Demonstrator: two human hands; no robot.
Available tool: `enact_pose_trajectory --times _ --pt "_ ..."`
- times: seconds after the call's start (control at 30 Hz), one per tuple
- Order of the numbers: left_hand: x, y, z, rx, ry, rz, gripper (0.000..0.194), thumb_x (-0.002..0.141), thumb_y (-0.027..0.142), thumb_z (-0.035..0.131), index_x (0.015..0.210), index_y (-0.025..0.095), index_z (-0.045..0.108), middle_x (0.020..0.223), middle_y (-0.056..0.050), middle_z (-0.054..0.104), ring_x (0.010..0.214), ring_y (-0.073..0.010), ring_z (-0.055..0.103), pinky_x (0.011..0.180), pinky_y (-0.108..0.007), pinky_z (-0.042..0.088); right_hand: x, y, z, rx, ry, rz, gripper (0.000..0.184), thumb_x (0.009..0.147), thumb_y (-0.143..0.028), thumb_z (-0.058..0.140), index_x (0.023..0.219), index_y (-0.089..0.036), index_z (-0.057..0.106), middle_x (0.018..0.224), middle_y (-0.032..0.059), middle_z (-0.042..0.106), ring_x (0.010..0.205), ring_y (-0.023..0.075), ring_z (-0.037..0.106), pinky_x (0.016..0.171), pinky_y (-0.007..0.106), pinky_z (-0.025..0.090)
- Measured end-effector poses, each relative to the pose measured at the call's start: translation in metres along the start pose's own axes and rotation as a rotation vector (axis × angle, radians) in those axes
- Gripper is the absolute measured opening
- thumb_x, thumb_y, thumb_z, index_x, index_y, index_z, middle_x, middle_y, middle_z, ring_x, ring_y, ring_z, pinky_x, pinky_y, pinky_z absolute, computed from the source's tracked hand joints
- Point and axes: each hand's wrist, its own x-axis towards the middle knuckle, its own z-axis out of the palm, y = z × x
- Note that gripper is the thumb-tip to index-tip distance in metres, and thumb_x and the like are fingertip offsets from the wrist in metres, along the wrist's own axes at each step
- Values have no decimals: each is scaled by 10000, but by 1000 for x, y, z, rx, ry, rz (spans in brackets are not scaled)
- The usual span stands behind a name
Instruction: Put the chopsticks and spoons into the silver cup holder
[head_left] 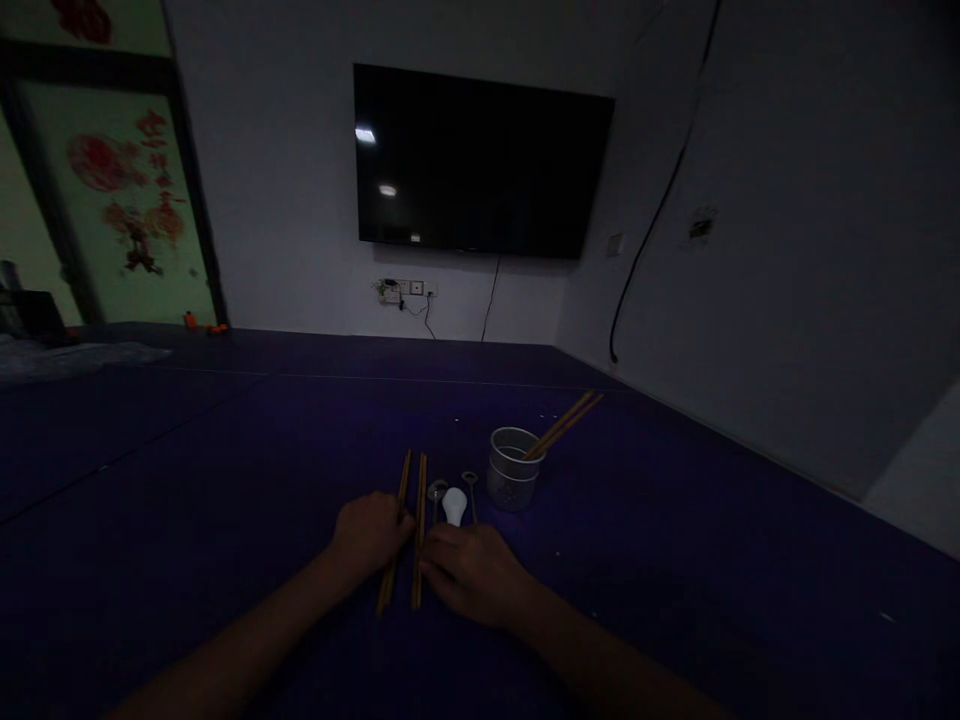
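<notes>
Two pairs of wooden chopsticks (411, 490) lie lengthwise on a dark purple mat (225, 500). My left hand (367, 535) rests on the left pair with its fingers curled over them. My right hand (472, 572) lies beside the right pair, fingers bent and touching it near the middle. Just past my right hand lie a white spoon (454, 503) and two metal spoons (437, 491) (470, 483). To their right stands a perforated metal cup (512, 467) with one pair of chopsticks (564, 424) leaning out of it to the right.
A black television (480, 160) hangs on the far wall above a socket strip (405, 290) with a cable. The white wall runs along the right side of the mat. A door with red decorations (127, 190) is at the far left.
</notes>
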Motion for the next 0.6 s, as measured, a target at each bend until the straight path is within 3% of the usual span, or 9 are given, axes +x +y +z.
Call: enact_pose_trajectory --times 0.33,0.6 --pt "1 -4 -2 -8 -43 -24 351 799 347 380 877 169 672 889 -124 684 878 -230 641 767 -317 470 0 1 2 -8 17 -5 200 894 -231 388 913 -182 581 854 15 631 705 128 594 555 232 384" --pt "5 -13 5 -140 19 -15 289 764 340 423 697 171 647 742 -85 664 780 -214 637 674 -273 442 -1 1 4 13 92 -11 204 888 -211 392 906 -185 593 825 22 642 701 137 604 563 233 411"
